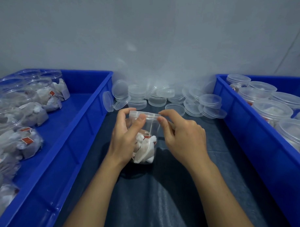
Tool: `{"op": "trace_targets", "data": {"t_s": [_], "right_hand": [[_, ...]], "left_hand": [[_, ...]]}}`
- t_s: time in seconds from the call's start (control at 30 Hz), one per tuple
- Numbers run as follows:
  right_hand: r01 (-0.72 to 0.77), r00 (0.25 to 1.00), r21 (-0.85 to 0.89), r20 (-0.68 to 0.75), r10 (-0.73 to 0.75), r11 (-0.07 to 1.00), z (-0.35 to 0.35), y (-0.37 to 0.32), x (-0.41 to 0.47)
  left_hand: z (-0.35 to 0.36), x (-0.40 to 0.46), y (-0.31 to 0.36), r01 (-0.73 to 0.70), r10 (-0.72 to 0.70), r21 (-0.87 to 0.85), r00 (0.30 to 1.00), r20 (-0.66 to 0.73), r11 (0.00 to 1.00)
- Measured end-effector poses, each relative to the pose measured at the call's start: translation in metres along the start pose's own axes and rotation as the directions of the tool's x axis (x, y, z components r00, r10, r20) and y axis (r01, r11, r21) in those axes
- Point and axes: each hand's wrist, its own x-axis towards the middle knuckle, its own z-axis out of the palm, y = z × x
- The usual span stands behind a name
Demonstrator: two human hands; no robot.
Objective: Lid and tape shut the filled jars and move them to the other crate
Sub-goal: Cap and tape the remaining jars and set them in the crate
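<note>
The left hand (pixel 126 134) grips a clear plastic jar of tea bags (pixel 144 143). The right hand (pixel 182 136) pinches its clear round lid (pixel 144 115), just above the left grip.

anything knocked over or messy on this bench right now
Mildly. The loose clear plastic lids at the back lie in a jumbled heap, some on edge against the left blue plastic crate. In that crate, the open clear jars of tea bags lie tipped on their sides. Nothing looks spilled or broken.
</note>
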Motion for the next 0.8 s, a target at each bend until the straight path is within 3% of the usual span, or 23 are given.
{"op": "trace_targets", "data": {"t_s": [0.17, 0.33, 0.53, 0.67, 0.8], "right_hand": [[-0.013, 1.0, 0.023, -0.008, 0.013, 1.0, 0.001, -0.005, -0.003], [-0.002, 0.999, 0.006, -0.034, 0.002, 1.0, -0.003, -0.008, -0.005], [0.035, 0.999, -0.027, -0.036, -0.036, 0.999, -0.002, -0.017, -0.009], [-0.01, 0.997, 0.146, 0.083, -0.002, 0.989, -0.006, -0.015, -0.009], [0.054, 0.996, 0.035, 0.074, -0.056, 0.998, -0.008, -0.012, -0.008]], "left_hand": [[-0.003, -0.001, 0.003, 0.099, -0.097, -0.039, 0.994, 0.057, 0.994], [-0.002, -0.001, 0.007, -0.032, 0.036, 0.263, 0.999, -0.011, 0.964], [0.009, -0.008, 0.013, -0.058, 0.103, 0.521, 0.993, -0.059, 0.852], [0.009, -0.004, 0.009, -0.05, 0.108, 0.494, 0.99, -0.089, 0.868], [0.005, -0.004, 0.012, -0.033, 0.074, 0.436, 0.994, -0.075, 0.899]]}}
